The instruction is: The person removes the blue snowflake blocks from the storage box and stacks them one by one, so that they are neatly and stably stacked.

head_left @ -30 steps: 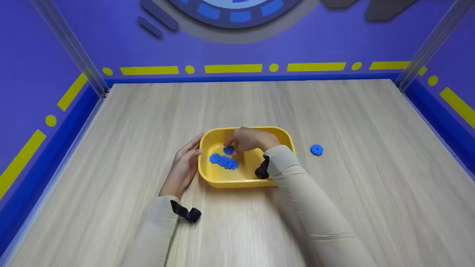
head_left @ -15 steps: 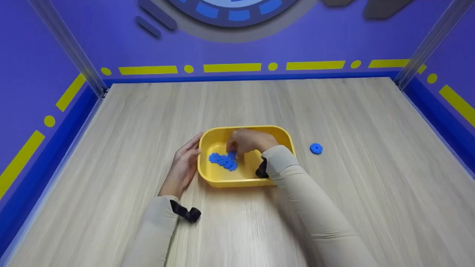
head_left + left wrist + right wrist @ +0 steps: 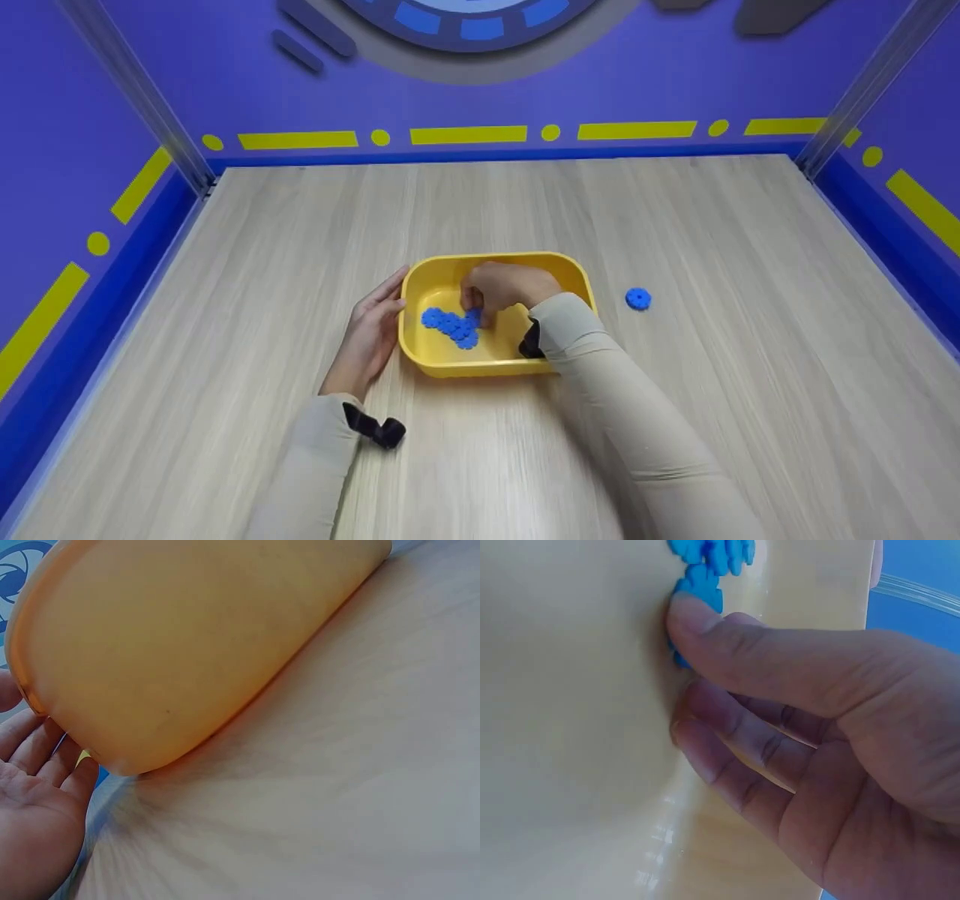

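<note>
In the head view a yellow plastic bin (image 3: pixel 480 369) sits mid-table. My left hand (image 3: pixel 370 330) lies along its left outer wall, fingers fairly straight; the left wrist view shows those fingers (image 3: pixel 36 746) against the bin's outside. Inside the bin, my right hand (image 3: pixel 510 286) pinches a blue notched disc (image 3: pixel 699 585) between thumb and fingers, low over the floor. That disc meets the right end of a cluster of interlocked blue discs (image 3: pixel 448 324) on the bin floor. The thumb and fingers cover part of the pinched disc.
A single blue notched disc (image 3: pixel 638 298) lies on the wood-grain table (image 3: pixel 750 360), right of the bin. Purple panels with yellow markings (image 3: pixel 469 135) wall the table at the back and both sides.
My right hand has brought its disc slightly down and toward the cluster, from apart to meeting it. The cluster's lower right end has shifted slightly. My left hand stays on the bin.
</note>
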`<control>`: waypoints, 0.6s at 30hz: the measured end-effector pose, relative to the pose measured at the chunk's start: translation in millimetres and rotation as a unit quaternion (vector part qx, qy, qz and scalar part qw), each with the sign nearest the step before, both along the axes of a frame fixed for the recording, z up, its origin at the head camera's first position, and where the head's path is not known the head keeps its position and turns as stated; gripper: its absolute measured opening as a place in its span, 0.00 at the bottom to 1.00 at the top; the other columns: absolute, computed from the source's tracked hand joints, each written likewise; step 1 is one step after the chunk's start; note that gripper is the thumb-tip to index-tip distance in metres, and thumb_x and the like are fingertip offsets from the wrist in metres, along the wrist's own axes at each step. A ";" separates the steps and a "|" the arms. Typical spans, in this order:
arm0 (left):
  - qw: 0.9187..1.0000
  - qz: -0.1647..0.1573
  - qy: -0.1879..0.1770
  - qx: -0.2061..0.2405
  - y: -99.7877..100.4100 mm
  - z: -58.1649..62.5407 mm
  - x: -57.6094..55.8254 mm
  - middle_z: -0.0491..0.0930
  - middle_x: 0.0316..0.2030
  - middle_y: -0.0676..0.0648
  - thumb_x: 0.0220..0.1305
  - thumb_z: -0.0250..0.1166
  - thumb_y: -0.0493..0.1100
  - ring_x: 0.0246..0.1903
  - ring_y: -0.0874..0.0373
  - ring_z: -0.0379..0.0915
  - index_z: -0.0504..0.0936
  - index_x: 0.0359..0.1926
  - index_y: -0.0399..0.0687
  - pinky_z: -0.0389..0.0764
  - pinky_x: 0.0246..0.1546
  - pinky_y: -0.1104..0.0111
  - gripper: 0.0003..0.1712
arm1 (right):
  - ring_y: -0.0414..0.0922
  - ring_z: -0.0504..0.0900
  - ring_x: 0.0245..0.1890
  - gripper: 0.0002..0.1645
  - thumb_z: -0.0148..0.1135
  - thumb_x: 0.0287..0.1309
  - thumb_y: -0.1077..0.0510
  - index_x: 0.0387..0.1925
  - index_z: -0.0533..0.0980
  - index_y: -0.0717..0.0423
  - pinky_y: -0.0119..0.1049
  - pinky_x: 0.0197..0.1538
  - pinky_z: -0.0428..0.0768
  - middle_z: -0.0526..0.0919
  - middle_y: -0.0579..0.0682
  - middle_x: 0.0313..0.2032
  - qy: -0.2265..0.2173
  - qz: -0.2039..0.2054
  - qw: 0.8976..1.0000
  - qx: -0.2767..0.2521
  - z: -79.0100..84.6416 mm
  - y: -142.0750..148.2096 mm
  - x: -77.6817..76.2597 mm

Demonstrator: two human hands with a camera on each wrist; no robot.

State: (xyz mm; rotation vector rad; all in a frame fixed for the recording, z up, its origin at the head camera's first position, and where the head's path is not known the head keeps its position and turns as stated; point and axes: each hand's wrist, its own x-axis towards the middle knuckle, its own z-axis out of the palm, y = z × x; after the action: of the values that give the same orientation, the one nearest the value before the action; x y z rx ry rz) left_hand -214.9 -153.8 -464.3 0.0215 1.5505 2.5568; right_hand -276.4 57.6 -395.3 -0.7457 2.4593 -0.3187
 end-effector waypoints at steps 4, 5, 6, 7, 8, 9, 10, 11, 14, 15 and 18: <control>1.000 0.003 -0.003 -0.002 -0.1 -0.3 -0.9 0.56 0.73 0.44 0.63 0.49 0.28 0.72 0.56 0.52 0.59 0.71 0.38 0.59 0.71 0.64 0.34 | 0.42 0.72 0.36 0.16 0.73 0.46 0.63 0.38 0.77 0.51 0.32 0.42 0.74 0.76 0.45 0.33 -0.002 0.001 1.000 -0.001 0.8 2.2 -0.4; 1.000 0.004 -0.004 -0.002 -0.1 -0.4 -1.1 0.56 0.73 0.44 0.63 0.49 0.28 0.72 0.56 0.52 0.60 0.71 0.39 0.59 0.71 0.64 0.34 | 0.42 0.72 0.36 0.16 0.73 0.46 0.63 0.38 0.77 0.51 0.32 0.41 0.74 0.76 0.44 0.33 -0.001 0.001 1.000 -0.002 1.0 2.9 -0.3; 1.000 0.006 -0.004 -0.004 0.0 -0.4 -1.2 0.56 0.73 0.44 0.63 0.49 0.28 0.72 0.56 0.53 0.60 0.71 0.39 0.59 0.71 0.64 0.34 | 0.42 0.72 0.36 0.16 0.73 0.46 0.63 0.38 0.77 0.51 0.32 0.41 0.73 0.76 0.44 0.33 0.000 0.001 1.000 -0.003 1.2 3.5 0.0; 1.000 0.007 -0.004 -0.005 0.1 -0.5 -1.3 0.56 0.73 0.44 0.63 0.49 0.28 0.72 0.56 0.53 0.60 0.71 0.39 0.59 0.71 0.65 0.33 | 0.42 0.72 0.35 0.16 0.73 0.47 0.63 0.37 0.78 0.51 0.31 0.41 0.73 0.76 0.44 0.33 0.002 0.001 1.000 -0.004 1.2 4.1 0.2; 1.000 0.008 -0.004 -0.006 0.2 -0.4 -1.2 0.56 0.73 0.44 0.63 0.49 0.28 0.72 0.56 0.53 0.60 0.71 0.39 0.59 0.71 0.65 0.34 | 0.42 0.72 0.35 0.15 0.73 0.47 0.63 0.37 0.78 0.51 0.31 0.40 0.72 0.75 0.44 0.32 0.002 0.001 1.000 -0.006 1.3 4.8 0.4; 1.000 0.010 -0.004 -0.006 0.4 -0.5 -1.3 0.57 0.73 0.44 0.63 0.49 0.28 0.72 0.56 0.53 0.61 0.71 0.38 0.59 0.71 0.65 0.33 | 0.42 0.71 0.35 0.15 0.73 0.47 0.64 0.37 0.78 0.51 0.31 0.40 0.72 0.75 0.44 0.32 0.002 0.000 1.000 -0.009 1.5 5.4 0.8; 1.000 0.010 -0.004 -0.005 0.5 -0.7 -1.4 0.56 0.73 0.44 0.63 0.49 0.28 0.72 0.56 0.53 0.60 0.71 0.38 0.59 0.71 0.65 0.33 | 0.42 0.71 0.35 0.15 0.73 0.47 0.64 0.37 0.78 0.51 0.31 0.39 0.72 0.75 0.44 0.31 0.001 -0.001 1.000 -0.011 1.7 6.0 1.1; 1.000 0.009 -0.003 -0.005 0.6 -0.6 -1.3 0.56 0.73 0.44 0.63 0.49 0.28 0.72 0.56 0.52 0.60 0.71 0.38 0.58 0.71 0.64 0.33 | 0.42 0.71 0.35 0.15 0.73 0.47 0.64 0.37 0.78 0.51 0.31 0.39 0.71 0.74 0.44 0.31 0.000 -0.002 1.000 -0.013 1.9 6.6 1.4; 1.000 0.008 0.003 -0.004 0.9 -0.5 -1.1 0.56 0.73 0.43 0.63 0.49 0.28 0.72 0.55 0.52 0.59 0.71 0.37 0.57 0.71 0.64 0.33 | 0.42 0.71 0.34 0.14 0.72 0.48 0.65 0.37 0.78 0.51 0.31 0.39 0.71 0.74 0.44 0.31 -0.005 -0.006 1.000 -0.020 2.7 8.4 2.0; 1.000 0.007 0.005 -0.003 1.0 -0.4 -1.1 0.56 0.73 0.43 0.63 0.49 0.27 0.72 0.55 0.51 0.59 0.71 0.37 0.57 0.72 0.64 0.33 | 0.42 0.71 0.34 0.14 0.71 0.48 0.65 0.37 0.78 0.51 0.32 0.39 0.72 0.75 0.44 0.31 -0.007 -0.007 1.000 -0.021 2.9 9.0 2.2; 1.000 0.007 0.008 -0.005 1.2 0.1 -0.8 0.56 0.73 0.43 0.64 0.48 0.28 0.72 0.55 0.51 0.59 0.71 0.36 0.56 0.72 0.64 0.33 | 0.42 0.73 0.34 0.12 0.70 0.50 0.66 0.37 0.78 0.51 0.32 0.40 0.75 0.78 0.45 0.31 -0.009 -0.006 1.000 -0.023 4.1 10.9 2.7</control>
State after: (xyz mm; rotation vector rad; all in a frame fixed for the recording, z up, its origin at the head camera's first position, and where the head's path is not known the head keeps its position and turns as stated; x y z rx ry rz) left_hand -215.6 -152.6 -464.3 0.0298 1.5748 2.5663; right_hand -273.7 68.5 -391.2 -0.7433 2.4474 -0.3873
